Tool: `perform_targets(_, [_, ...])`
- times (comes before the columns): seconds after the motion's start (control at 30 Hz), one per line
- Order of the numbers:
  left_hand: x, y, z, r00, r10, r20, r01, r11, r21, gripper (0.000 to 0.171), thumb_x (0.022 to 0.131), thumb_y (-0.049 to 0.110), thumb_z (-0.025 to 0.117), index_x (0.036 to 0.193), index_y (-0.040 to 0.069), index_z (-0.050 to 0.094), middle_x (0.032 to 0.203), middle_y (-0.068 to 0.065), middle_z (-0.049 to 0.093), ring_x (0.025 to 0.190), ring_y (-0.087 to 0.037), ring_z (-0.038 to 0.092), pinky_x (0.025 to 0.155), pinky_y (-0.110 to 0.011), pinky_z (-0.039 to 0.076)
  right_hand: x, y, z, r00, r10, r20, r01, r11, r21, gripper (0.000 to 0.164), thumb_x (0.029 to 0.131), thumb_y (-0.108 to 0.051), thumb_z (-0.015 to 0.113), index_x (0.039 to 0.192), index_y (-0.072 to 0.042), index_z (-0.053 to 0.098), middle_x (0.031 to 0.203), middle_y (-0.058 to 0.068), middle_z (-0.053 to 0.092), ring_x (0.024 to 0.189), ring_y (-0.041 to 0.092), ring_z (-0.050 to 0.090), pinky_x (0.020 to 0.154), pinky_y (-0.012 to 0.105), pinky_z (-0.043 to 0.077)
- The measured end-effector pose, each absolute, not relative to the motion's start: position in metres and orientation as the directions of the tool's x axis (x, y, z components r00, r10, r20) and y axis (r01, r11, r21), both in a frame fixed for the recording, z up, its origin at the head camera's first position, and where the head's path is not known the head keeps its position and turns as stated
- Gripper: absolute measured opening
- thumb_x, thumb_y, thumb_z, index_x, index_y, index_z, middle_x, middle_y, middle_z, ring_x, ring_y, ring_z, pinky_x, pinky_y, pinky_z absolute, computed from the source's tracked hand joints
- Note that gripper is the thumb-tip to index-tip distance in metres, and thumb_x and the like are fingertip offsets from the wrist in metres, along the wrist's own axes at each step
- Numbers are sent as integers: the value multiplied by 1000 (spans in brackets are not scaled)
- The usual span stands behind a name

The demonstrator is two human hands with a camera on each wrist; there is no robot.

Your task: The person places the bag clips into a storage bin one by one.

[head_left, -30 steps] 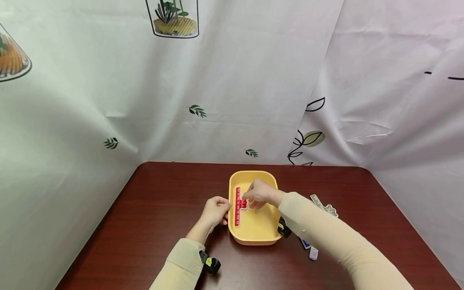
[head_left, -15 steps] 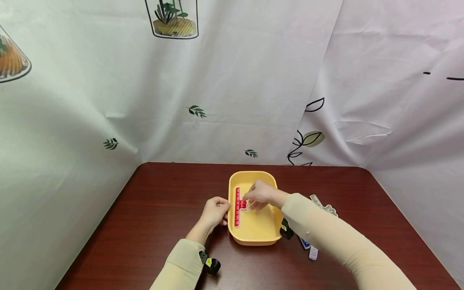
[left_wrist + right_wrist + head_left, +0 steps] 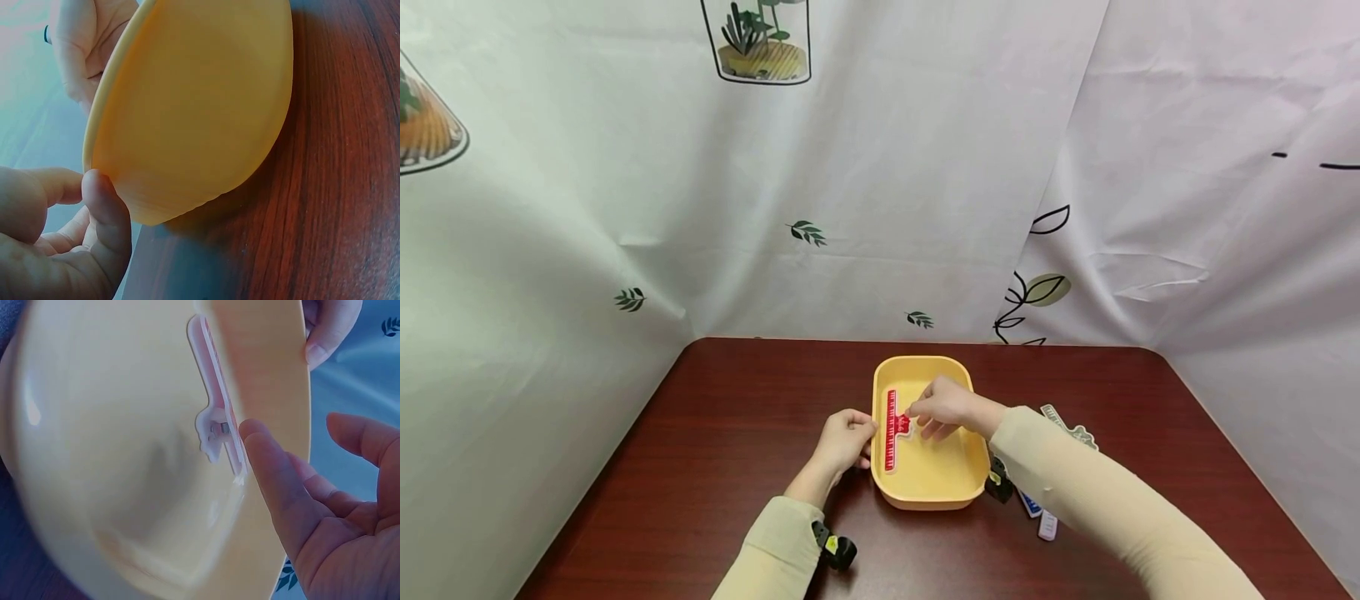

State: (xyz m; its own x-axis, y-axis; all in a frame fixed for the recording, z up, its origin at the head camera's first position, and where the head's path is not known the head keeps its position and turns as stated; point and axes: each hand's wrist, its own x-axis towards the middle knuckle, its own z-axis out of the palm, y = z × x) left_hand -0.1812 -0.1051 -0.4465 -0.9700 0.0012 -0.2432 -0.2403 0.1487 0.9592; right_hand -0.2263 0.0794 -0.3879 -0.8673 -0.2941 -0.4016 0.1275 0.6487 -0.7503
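Note:
A yellow plastic basin (image 3: 934,479) stands on the table, a red ruler with a shaped tab (image 3: 891,442) lying along its left side. My left hand (image 3: 841,440) pinches the basin's left rim; the left wrist view shows thumb and forefinger at the rim (image 3: 95,134). Over the basin is my right hand (image 3: 946,406), its fingertips close to the ruler's tab. In the right wrist view, the right hand (image 3: 319,519) holds nothing, thumb and fingers apart, the forefinger extended beside the ruler (image 3: 209,369).
To the right of the basin, a pale ruler with a shaped edge (image 3: 1078,433) lies partly behind the right sleeve. Nearer me are a blue item (image 3: 1031,503), half hidden, and a small white block (image 3: 1048,526). Printed white cloth (image 3: 865,167) hangs behind the dark red table (image 3: 760,417).
The right hand and forearm have shifted slightly right, drawing the fingertips a little away from the red ruler's tab. The left hand keeps its hold on the rim.

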Motion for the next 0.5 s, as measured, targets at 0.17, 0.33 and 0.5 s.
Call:
perform_targets(0.17, [-181, -105, -446, -970, 2, -241, -238, 150, 960, 20, 90, 8, 55, 103, -6, 55, 68, -3, 54, 51, -10, 50, 41, -21, 48, -226, 84, -389, -861, -316, -399, 119, 637, -762, 27, 86, -20, 65, 97, 4, 68, 90, 17, 71, 69, 24, 71, 57, 32, 59])
perform_targets(0.33, [-181, -104, -446, -970, -2, -243, -241, 151, 959, 19, 89, 8, 55, 103, -6, 55, 67, -2, 53, 50, -9, 49, 40, -20, 46, -223, 88, -390, -857, -329, -396, 122, 618, -777, 29, 85, -21, 65, 98, 5, 68, 92, 17, 71, 71, 24, 71, 58, 33, 59])
perform_targets(0.5, [-180, -104, -445, -969, -6, -247, -245, 157, 957, 19, 90, 8, 55, 103, -6, 55, 67, -3, 54, 50, -9, 49, 39, -19, 45, -221, 91, -390, -851, -335, -405, 139, 600, -788, 32, 85, -21, 65, 101, 7, 67, 96, 20, 70, 72, 24, 71, 59, 33, 59])
